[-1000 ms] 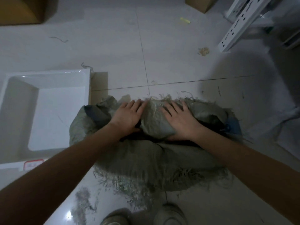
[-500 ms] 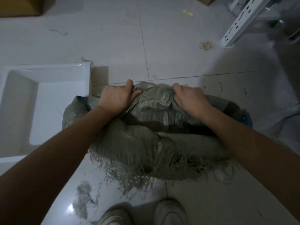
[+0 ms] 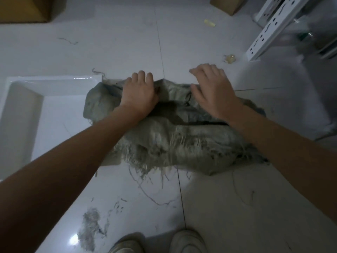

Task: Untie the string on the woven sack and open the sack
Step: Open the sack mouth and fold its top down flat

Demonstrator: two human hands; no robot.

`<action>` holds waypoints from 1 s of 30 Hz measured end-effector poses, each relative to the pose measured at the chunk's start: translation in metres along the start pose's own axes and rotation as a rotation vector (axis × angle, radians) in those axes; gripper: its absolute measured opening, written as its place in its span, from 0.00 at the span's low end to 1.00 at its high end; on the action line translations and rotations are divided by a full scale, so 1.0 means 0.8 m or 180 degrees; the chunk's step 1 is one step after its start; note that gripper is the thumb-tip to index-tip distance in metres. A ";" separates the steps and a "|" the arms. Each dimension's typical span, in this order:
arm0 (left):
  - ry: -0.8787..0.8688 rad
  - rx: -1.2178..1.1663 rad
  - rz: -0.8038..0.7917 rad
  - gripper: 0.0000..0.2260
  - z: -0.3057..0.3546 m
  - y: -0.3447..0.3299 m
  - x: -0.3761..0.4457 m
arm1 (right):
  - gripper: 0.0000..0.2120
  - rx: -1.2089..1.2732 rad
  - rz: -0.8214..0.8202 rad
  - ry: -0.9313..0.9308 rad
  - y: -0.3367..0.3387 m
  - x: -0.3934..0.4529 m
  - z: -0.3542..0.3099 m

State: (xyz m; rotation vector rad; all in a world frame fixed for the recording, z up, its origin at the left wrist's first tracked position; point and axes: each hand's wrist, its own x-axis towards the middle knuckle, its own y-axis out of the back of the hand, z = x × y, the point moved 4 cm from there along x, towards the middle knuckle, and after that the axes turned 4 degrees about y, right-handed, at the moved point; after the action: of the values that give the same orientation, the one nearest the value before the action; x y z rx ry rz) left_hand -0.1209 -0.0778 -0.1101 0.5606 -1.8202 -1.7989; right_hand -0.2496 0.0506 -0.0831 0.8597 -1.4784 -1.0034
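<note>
The grey-green woven sack (image 3: 182, 143) lies on the tiled floor with its mouth slack and a dark gap (image 3: 206, 122) showing inside. Frayed fibres hang along its near edge. My left hand (image 3: 139, 94) rests on the far left part of the rim, fingers curled over the edge and holding it. My right hand (image 3: 213, 90) is at the far right part of the rim, fingers spread past the edge and thumb touching the fabric. No tied string is visible on the sack.
A white plastic tray (image 3: 54, 81) touches the sack's left side. Cardboard boxes (image 3: 25, 10) stand at the back left and back right. A white perforated metal rack (image 3: 273, 26) stands far right. Loose threads and fibre dust (image 3: 91, 229) lie near my shoes (image 3: 187, 241).
Both hands carried the sack's far rim away from me and down towards the floor. My right hand's fingers went from gripping the rim to spread apart.
</note>
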 end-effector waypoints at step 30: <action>-0.0769 0.2103 -0.3001 0.27 0.025 -0.054 -0.198 | 0.50 0.0948 -0.3057 -0.2233 -0.099 -0.153 0.009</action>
State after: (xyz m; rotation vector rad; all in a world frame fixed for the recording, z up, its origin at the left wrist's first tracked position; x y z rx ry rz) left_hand -0.0119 0.0347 -0.1644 1.7487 -2.5854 -1.7696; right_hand -0.2407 0.1338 -0.2027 1.6170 -1.8408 -1.9634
